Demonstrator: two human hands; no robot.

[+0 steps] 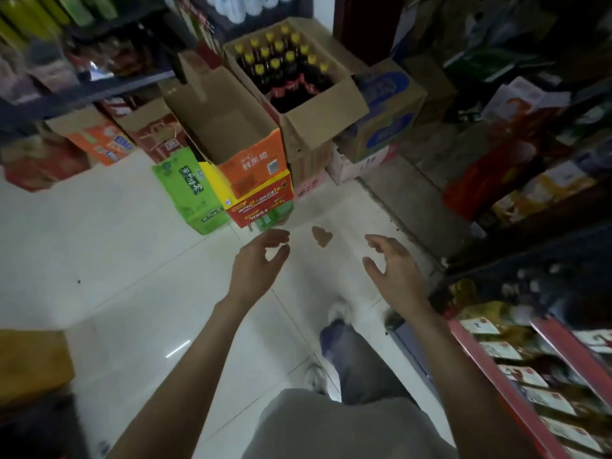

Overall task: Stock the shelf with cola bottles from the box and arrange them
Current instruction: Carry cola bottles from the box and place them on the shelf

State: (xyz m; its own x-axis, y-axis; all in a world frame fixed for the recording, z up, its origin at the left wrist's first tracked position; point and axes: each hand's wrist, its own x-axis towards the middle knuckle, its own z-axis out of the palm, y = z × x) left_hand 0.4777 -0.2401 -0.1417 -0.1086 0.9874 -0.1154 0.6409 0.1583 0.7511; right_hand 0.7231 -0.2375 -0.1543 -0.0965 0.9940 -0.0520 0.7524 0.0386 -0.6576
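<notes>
White tiled floor [116, 260], pretty glossy. The open brown carton [311, 134] with the yellow-capped dark bottles sits at the far end. Just left of it is an open orange box [255, 167], with a green case [188, 190] on that one's left. A blue-printed carton [384, 120] sits right of the brown one.

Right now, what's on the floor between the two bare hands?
In the head view, a small brown heart-shaped patch shows on the white tiled floor between the left hand and right hand. Nothing else lies there; both hands are empty.
</notes>
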